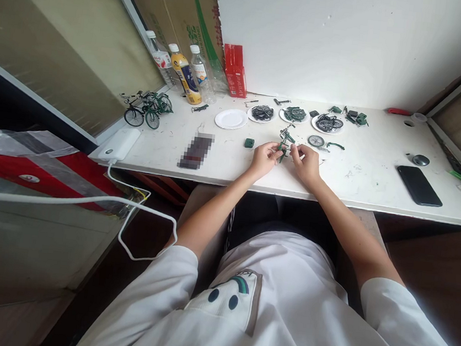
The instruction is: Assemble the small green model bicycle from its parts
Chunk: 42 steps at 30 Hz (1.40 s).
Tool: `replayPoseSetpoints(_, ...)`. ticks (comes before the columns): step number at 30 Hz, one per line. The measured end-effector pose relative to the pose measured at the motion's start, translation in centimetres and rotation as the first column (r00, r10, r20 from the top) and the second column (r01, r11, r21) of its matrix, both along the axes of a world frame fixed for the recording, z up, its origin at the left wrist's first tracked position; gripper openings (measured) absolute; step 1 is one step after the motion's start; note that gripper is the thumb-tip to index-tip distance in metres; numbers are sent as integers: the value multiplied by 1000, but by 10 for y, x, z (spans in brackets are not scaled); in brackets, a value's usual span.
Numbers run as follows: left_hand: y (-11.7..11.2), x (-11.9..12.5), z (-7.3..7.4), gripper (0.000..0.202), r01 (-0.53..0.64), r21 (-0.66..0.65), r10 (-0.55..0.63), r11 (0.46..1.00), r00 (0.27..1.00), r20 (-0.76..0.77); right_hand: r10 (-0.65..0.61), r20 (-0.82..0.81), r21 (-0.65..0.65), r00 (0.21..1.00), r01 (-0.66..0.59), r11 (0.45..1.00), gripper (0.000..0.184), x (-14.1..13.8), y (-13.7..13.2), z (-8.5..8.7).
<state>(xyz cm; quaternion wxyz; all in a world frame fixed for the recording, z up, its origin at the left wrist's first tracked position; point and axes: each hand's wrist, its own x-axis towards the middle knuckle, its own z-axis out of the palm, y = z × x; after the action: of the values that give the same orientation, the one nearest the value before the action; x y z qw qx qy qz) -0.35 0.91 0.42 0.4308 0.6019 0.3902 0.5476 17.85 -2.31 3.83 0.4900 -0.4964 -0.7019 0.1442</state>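
Note:
Between my two hands, just above the white table (363, 180), is a green toy bicycle frame (287, 135) with handlebars at its far end. My left hand (266, 159) pinches it from the left. From the right, the fingers of my right hand (305, 161) are closed at the frame; whether they grip the frame or a small part on it is hidden. Left of my left hand lies a small green block-shaped part (249, 142). A loose wheel (316, 141) and a curved green part (335, 145) lie beyond my right hand.
Paper plates with small parts, one holding dark wheels (328, 123), line the back, beside a bare paper plate (231, 119). Assembled toy bicycles (146, 109) stand far left, near bottles (186, 73) and a white power strip (117, 145). A black phone (419, 185) lies right.

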Motion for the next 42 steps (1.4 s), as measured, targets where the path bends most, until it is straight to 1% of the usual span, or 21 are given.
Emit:
replayPoseSetpoints(5, 0, 1, 0, 28, 3, -6, -3, 1000, 1000, 5, -6, -2, 13, 1000, 6, 1000, 76, 0, 2, -3)
replayPoseSetpoints(10, 3, 1, -3, 31, -27, -42, 27, 999, 1000, 13, -41, -17, 51, 999, 42, 998, 73, 1, 3, -3)
replayPoseSetpoints(16, 6, 0, -7, 32, 0, -25, 0, 1000, 1000, 13, -15, -25, 75, 1000, 17, 997, 67, 1, 2, -2)
replayPoseSetpoints(20, 4, 0, -5, 31, 35, -2, -35, 999, 999, 24, -19, -61, 85, 998, 25, 996, 63, 0, 0, 0)
replayPoseSetpoints(25, 3, 0, -3, 33, 39, -24, -39, 999, 999, 24, 11, -54, 77, 998, -7, 997, 63, -1, 0, 0)
replayPoseSetpoints(28, 3, -2, 0, 34, 75, -36, -74, 996, 996, 52, -11, -53, 92, 999, 16, 996, 62, -1, 0, 0)
replayPoseSetpoints(31, 2, -3, 3, 38, 122, -60, -117, 991, 990, 83, -27, -58, 104, 998, 33, 994, 62, 0, 1, 0)
replayPoseSetpoints(36, 0, -4, 5, 45, 167, -65, -160, 984, 982, 103, -13, -57, 105, 998, 19, 994, 60, 0, 0, 0)
replayPoseSetpoints(39, 1, -4, 5, 46, 168, -52, -162, 984, 980, 114, -10, -50, 138, 999, 17, 990, 60, 1, 1, -1)
replayPoseSetpoints(42, 1, -4, 5, 46, 149, -72, -140, 986, 983, 119, 15, -42, 134, 999, -10, 991, 61, 2, 2, -3)
